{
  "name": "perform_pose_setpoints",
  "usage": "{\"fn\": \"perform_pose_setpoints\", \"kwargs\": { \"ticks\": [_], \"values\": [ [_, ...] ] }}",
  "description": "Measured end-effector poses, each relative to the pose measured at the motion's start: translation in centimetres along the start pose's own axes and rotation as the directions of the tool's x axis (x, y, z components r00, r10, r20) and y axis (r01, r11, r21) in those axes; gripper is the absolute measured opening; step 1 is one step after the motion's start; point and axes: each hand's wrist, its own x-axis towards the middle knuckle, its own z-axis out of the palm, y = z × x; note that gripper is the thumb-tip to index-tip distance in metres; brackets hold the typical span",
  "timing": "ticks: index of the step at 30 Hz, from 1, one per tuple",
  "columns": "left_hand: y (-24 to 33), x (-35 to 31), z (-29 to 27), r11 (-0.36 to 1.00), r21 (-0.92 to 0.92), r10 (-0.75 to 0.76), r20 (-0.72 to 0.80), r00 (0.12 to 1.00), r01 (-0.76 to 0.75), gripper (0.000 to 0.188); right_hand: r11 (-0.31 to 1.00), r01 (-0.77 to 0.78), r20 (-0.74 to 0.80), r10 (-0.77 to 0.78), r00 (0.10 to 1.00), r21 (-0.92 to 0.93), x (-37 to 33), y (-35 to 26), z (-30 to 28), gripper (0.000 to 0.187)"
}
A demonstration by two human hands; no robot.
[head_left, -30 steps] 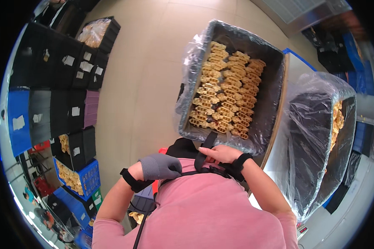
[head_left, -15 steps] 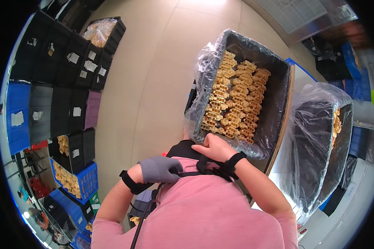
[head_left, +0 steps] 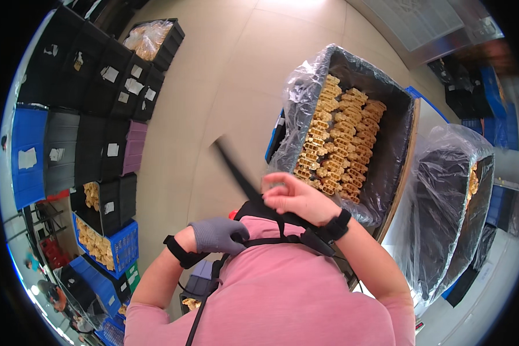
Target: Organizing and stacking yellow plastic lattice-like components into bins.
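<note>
At the waist of my pink shirt, my left hand point(head_left: 218, 235), in a grey glove, is closed with its fingertips at a black waist strap point(head_left: 265, 241). My bare right hand point(head_left: 299, 199) is lifted in front of the belly, fingers curled and thumb bent in. A loose black strap end point(head_left: 236, 170), smeared by motion, sticks out to the far left from beside the right thumb; the fingers seem to pinch it, though the contact is partly hidden. Black bands point(head_left: 333, 228) circle both wrists.
A dark bin lined with clear plastic point(head_left: 408, 115) stands ahead right, holding rows of tan cast parts point(head_left: 340, 138). Beyond its wooden edge is another plastic-covered bin point(head_left: 444, 190). Stacked black, blue and purple crates point(head_left: 89, 150) line the left; a blue crate point(head_left: 124, 248) holds more parts.
My right hand has risen slightly and its fingers have curled more. The loose strap end has swung out to the far left. My left hand stays nearly in place; the view has shifted a little.
</note>
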Motion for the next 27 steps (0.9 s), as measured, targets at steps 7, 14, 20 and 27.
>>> {"fn": "perform_pose_setpoints", "kwargs": {
  "ticks": [7,14,20,27],
  "values": [
    [1.4,0.0,0.1,0.924,0.376,-0.039,-0.086,0.996,0.069,0.032,0.518,0.119,0.256,0.202,0.945,-0.847,-0.7,-1.2,4.0,0.031],
    [0.2,0.2,1.7,0.94,0.342,0.102,-0.277,0.956,-0.002,0.02,0.421,0.265,0.338,0.107,0.935,-0.868,-0.1,-0.4,3.1,0.02],
    [-0.1,0.9,2.1,0.911,0.403,0.264,-0.405,0.875,-0.089,0.018,0.434,0.241,0.289,0.046,0.956,-0.868,0.8,0.4,2.5,0.018],
    [1.5,1.4,1.1,0.937,0.348,0.132,-0.334,0.933,-0.008,0.026,0.144,0.182,0.203,0.149,0.968,-0.973,1.3,0.4,2.5,0.029]
  ]
}}
